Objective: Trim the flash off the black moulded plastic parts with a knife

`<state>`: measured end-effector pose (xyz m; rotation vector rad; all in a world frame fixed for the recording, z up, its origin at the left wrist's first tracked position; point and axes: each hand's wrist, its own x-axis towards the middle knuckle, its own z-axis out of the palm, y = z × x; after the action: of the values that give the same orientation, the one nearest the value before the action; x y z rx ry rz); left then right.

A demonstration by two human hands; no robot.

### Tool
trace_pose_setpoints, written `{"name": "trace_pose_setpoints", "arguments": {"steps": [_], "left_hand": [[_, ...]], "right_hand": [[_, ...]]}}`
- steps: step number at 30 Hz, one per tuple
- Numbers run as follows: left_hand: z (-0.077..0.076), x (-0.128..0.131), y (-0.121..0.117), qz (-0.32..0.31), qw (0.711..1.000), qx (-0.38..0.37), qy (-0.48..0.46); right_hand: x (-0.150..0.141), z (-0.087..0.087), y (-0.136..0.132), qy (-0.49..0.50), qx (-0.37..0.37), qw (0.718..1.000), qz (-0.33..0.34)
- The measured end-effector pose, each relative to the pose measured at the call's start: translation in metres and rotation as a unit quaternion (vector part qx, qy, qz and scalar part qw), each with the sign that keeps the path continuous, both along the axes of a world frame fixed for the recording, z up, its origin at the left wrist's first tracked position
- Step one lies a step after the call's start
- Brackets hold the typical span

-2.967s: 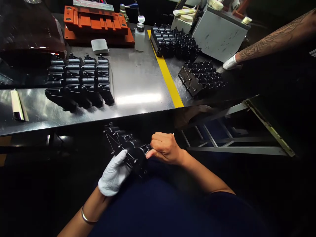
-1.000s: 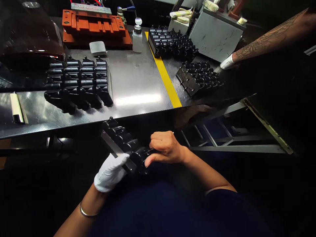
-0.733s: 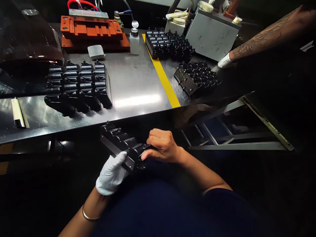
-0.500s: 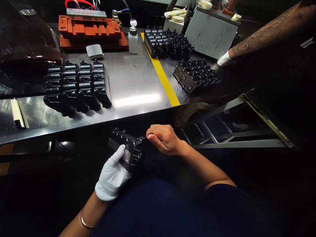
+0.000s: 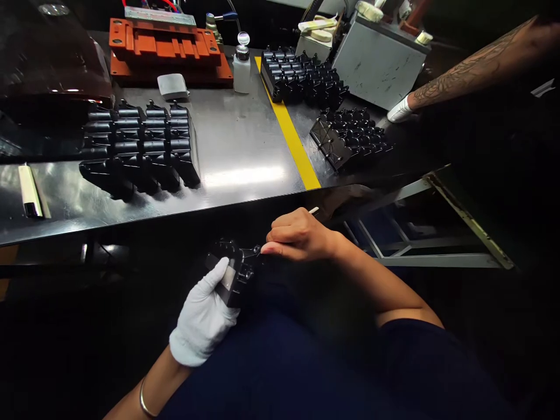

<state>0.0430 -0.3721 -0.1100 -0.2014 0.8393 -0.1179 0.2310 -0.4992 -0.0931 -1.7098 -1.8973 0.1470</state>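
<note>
My left hand (image 5: 202, 324), in a white glove, grips a black moulded plastic part (image 5: 235, 294) just in front of the bench. The thumb presses on a flat, shiny face of it, and small round lugs stick out on its right side. My right hand (image 5: 301, 234) is bare and closed around a slim tool with a pale handle end (image 5: 314, 210) showing behind the knuckles. Its fingertips are beside the upper lug of the part. The tool's tip is too small and dark to make out, so I cannot tell whether it touches.
Rows of similar black parts (image 5: 142, 146) stand on the metal bench (image 5: 236, 137), with more (image 5: 306, 76) past the yellow stripe (image 5: 294, 143). Behind are an orange fixture (image 5: 170, 49), a pump bottle (image 5: 242, 73) and a grey box (image 5: 378, 61). Another person's white-gloved hand (image 5: 399, 109) rests at the right.
My right hand has shifted right and turned, so the tool's pale end now shows behind it. The held part has moved slightly right and tilted. The bench view has shifted a little.
</note>
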Motion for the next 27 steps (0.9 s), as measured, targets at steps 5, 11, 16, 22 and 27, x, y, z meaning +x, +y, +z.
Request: {"name": "trace_pose_setpoints", "arguments": {"steps": [5,11,16,22,27], "left_hand": [[-0.002,0.002,-0.009,-0.015,1.0,-0.018,0.011],[-0.004,0.002,0.003,0.056,0.997,-0.005,-0.048],[-0.005,-0.001,0.009,0.087,0.995,0.037,-0.036],[-0.009,0.001,0.004,0.089,0.989,0.093,-0.071],[-0.016,0.0,0.004,0.076,0.978,0.095,-0.168]], "right_hand": [[0.014,0.004,-0.009,0.194,-0.187,0.959,0.085],[0.019,-0.002,-0.014,0.393,-0.273,0.869,0.126],[-0.015,-0.02,-0.003,0.424,-0.056,0.891,-0.155],[-0.058,-0.034,0.014,0.43,0.102,0.864,-0.242],[-0.07,-0.038,0.019,0.362,0.18,0.874,-0.27]]}}
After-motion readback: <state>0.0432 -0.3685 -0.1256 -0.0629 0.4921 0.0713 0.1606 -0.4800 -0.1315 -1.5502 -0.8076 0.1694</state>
